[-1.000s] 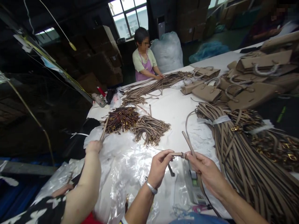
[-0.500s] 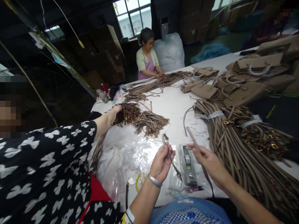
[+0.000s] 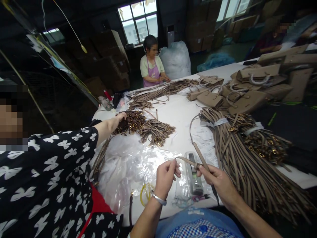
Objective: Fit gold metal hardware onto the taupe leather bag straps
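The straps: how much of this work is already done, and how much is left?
Done: hard to tell; small strap bundles lie mid-table. In hand: the left hand and right hand hold one strap between them. Left: seemingly the large strap pile on the right.

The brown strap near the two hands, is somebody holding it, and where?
Yes. The left hand pinches the tan strap near one end, and the right hand grips it by the small loop.

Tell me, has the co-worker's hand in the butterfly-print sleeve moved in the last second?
Yes. The co-worker's hand has reached away across the clear plastic sheet to the dark brown strap pile.
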### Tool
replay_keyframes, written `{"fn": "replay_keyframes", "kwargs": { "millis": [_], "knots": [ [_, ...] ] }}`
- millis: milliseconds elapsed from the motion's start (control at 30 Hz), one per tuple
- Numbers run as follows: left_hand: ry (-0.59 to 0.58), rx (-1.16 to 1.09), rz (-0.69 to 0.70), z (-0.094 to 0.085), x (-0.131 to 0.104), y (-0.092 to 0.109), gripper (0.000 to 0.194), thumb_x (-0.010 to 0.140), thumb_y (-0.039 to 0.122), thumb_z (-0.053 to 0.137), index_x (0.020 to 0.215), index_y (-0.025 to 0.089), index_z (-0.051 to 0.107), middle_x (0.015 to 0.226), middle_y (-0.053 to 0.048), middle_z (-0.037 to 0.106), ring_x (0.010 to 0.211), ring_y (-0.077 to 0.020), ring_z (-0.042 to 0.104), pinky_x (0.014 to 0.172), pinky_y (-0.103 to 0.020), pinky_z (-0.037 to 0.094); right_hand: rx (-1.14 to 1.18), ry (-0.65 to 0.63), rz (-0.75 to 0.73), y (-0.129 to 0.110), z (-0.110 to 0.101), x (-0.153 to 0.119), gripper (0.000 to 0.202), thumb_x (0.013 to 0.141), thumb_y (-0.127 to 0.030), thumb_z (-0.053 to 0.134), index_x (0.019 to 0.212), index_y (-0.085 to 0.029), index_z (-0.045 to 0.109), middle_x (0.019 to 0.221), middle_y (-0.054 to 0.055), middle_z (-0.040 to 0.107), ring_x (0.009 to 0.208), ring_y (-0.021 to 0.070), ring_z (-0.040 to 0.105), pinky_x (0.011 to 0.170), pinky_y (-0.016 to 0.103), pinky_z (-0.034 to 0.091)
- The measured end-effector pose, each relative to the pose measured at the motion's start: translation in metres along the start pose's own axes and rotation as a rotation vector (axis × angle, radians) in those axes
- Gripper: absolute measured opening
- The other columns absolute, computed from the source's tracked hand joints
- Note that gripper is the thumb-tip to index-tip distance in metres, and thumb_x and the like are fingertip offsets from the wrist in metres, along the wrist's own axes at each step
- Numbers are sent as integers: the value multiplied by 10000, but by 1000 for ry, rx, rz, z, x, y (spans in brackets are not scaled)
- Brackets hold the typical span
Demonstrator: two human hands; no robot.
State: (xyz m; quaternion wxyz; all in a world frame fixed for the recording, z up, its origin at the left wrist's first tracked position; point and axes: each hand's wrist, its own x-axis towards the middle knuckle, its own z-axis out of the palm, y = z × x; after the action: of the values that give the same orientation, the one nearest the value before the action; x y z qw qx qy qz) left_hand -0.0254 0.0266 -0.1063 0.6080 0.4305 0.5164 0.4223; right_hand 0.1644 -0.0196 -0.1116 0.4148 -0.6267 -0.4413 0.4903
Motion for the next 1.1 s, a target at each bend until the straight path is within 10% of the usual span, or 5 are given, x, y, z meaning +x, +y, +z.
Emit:
{"fn": "replay_keyframes", "kwargs": {
  "millis": [100,200,533,1100],
  "knots": [
    [40,105,307,3,-10,11,149,754,307,758,887,242,762,949,-79,720,974,-237,642,918,-333,472,68,-52,16,-2,1,-3,448,867,-575,561,725,-163,662,535,-53,334,527,118,293,529,265,234],
    [-196,141,387,11,-12,18,228,789,230,721,1001,301,763,1068,-63,725,1073,-242,619,1046,-356,388,107,-125,24,-5,5,-5,434,874,-557,564,720,-161,653,547,-50,344,526,113,279,514,262,218],
    [-210,-36,124,4,-7,13,268,820,338,687,1030,179,734,1013,-88,724,872,-200,650,792,-299,512,204,-114,87,-7,0,-13,478,892,-629,479,1036,-195,618,594,-52,434,484,92,246,479,246,174],
    [-169,-558,-30,11,-12,23,289,808,332,717,1016,132,714,947,-70,659,796,-115,582,758,-219,483,460,-372,184,2,10,-19,456,871,-596,553,817,-154,649,474,-89,280,468,82,150,502,211,331]
  ]
}}
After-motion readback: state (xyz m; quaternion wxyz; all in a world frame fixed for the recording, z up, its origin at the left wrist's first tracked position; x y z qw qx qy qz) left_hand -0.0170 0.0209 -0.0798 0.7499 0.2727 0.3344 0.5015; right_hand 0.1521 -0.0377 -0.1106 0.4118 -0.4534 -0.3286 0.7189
